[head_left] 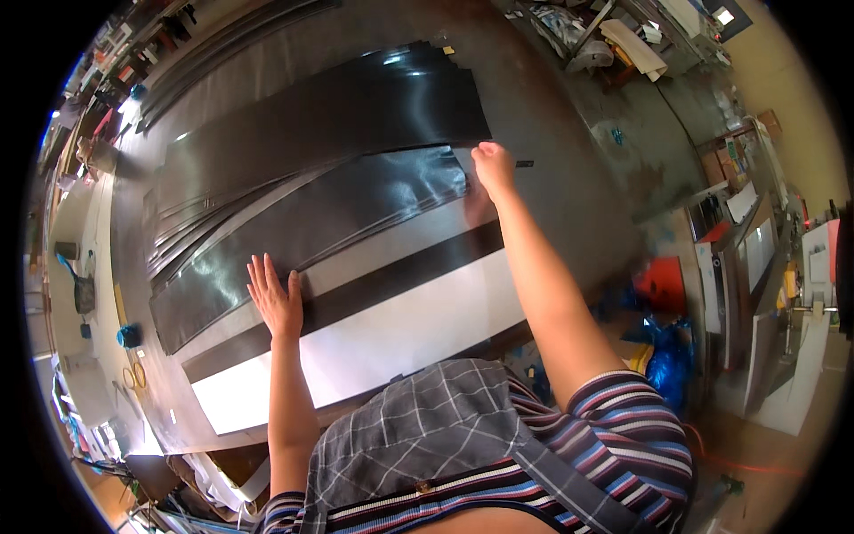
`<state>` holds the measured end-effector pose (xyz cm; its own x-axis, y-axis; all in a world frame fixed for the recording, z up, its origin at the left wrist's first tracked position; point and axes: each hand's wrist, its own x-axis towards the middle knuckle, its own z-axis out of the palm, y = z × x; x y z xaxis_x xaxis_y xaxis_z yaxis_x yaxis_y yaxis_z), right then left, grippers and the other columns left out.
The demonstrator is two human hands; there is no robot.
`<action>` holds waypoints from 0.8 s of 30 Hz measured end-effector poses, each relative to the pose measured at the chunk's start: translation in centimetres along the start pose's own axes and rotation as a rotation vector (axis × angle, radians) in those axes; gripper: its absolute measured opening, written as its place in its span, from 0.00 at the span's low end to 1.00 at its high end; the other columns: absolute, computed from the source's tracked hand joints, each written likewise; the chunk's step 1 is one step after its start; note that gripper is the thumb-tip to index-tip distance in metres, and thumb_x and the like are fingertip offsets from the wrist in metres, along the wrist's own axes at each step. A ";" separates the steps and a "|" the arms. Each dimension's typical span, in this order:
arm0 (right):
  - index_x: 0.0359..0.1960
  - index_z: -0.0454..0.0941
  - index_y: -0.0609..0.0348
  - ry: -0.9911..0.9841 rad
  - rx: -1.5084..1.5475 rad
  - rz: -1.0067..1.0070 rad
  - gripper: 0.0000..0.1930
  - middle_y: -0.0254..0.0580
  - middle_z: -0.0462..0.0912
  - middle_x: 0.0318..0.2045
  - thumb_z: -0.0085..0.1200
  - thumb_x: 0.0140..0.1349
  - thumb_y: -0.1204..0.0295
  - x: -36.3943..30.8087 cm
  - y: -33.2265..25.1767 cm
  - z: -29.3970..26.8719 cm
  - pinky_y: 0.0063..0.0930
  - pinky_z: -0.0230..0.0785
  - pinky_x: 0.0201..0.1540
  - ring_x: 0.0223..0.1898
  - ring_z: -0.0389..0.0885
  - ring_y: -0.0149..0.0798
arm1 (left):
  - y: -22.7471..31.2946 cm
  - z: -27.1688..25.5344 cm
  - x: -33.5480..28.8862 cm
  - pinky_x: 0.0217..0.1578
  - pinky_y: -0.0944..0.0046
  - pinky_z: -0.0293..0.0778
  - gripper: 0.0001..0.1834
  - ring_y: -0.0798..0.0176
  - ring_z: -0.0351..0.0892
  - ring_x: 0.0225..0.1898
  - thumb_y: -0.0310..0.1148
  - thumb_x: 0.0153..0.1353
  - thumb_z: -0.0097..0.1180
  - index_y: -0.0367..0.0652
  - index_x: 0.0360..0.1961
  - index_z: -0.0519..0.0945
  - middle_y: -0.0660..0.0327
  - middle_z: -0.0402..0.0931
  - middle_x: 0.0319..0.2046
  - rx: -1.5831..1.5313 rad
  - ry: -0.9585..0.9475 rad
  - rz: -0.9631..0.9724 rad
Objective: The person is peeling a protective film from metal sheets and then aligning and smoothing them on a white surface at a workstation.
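Note:
Glossy black sheets lie fanned across a dark worktable (578, 169). My left hand (277, 303) rests with fingers spread at the near edge of a long black sheet (294, 214). At the right end of the farther stack of black sheets (356, 107), my right hand (494, 169) is closed, its fingertips pinching at the near corner of that stack. My fingers partly hide how many layers are in the pinch. Closest to my body lies a white sheet (391, 320), with a black strip (409, 266) along its far side.
Scissors with yellow handles (135, 376) and a blue-topped small container (129, 335) sit at the left. More dark sheets (231, 40) lie at the far left. A blue plastic bag (669, 365) and a red object (661, 283) are beyond the table's right side.

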<state>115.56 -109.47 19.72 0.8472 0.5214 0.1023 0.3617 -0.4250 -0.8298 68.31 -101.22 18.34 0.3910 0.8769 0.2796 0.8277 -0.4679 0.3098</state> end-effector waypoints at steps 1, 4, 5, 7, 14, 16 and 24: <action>0.41 0.80 0.65 0.050 0.053 0.033 0.17 0.56 0.82 0.41 0.51 0.56 0.65 1.9 0.3 0.2 0.39 0.71 0.50 0.46 0.80 0.53 | 1.1 0.3 0.6 0.68 0.45 0.41 0.34 0.50 0.43 0.72 0.44 0.64 0.51 0.47 0.68 0.57 0.54 0.48 0.70 -0.017 -0.003 -0.021; 0.34 0.81 0.66 0.049 0.007 0.061 0.12 0.46 0.82 0.29 0.53 0.56 0.67 6.1 2.1 0.6 0.33 0.70 0.32 0.30 0.79 0.40 | 2.1 0.3 0.2 0.68 0.44 0.41 0.33 0.49 0.43 0.72 0.43 0.64 0.51 0.46 0.68 0.58 0.53 0.49 0.70 -0.031 -0.026 -0.058; 0.31 0.81 0.66 0.027 -0.044 0.054 0.11 0.41 0.81 0.23 0.55 0.56 0.69 8.0 3.0 0.1 0.30 0.69 0.23 0.22 0.78 0.33 | 2.6 0.3 -0.1 0.67 0.44 0.42 0.33 0.49 0.43 0.72 0.43 0.64 0.51 0.46 0.68 0.58 0.53 0.50 0.70 -0.052 -0.038 -0.071; 0.20 0.75 0.59 -0.153 -0.023 0.199 0.11 0.34 0.73 0.13 0.56 0.55 0.67 9.7 2.1 0.4 0.27 0.55 0.12 0.13 0.67 0.29 | 2.1 0.0 -2.0 0.67 0.43 0.42 0.32 0.48 0.43 0.72 0.42 0.64 0.51 0.45 0.67 0.60 0.52 0.50 0.70 -0.078 -0.022 -0.138; 0.24 0.76 0.62 -0.526 0.208 0.479 0.05 0.41 0.79 0.20 0.58 0.55 0.75 9.0 -4.9 -0.6 0.18 0.61 0.13 0.17 0.75 0.29 | 0.4 -3.1 -6.7 0.67 0.44 0.43 0.28 0.45 0.47 0.70 0.39 0.62 0.54 0.43 0.62 0.66 0.51 0.56 0.67 -0.250 -0.002 -0.311; 0.36 0.74 0.62 -0.480 0.148 0.280 0.05 0.45 0.82 0.31 0.51 0.60 0.76 8.2 -9.8 -1.9 0.22 0.74 0.22 0.27 0.84 0.36 | 1.4 -3.3 -6.2 0.66 0.47 0.46 0.26 0.45 0.49 0.70 0.38 0.62 0.54 0.42 0.60 0.68 0.51 0.59 0.65 -0.382 0.046 -0.332; 0.51 0.70 0.71 -0.232 0.589 -0.435 0.15 0.40 0.78 0.39 0.51 0.65 0.76 -23.5 -24.2 -2.2 0.25 0.79 0.30 0.35 0.76 0.26 | -11.9 -8.8 -4.6 0.59 0.53 0.61 0.34 0.56 0.62 0.64 0.54 0.65 0.49 0.40 0.62 0.65 0.54 0.66 0.61 -1.464 -0.002 -0.771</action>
<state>87.74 -113.11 38.57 0.5489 0.7210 0.4229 0.3221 0.2844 -0.9030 53.15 -100.68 21.41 0.0963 0.9367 -0.3366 -0.2422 0.3501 0.9049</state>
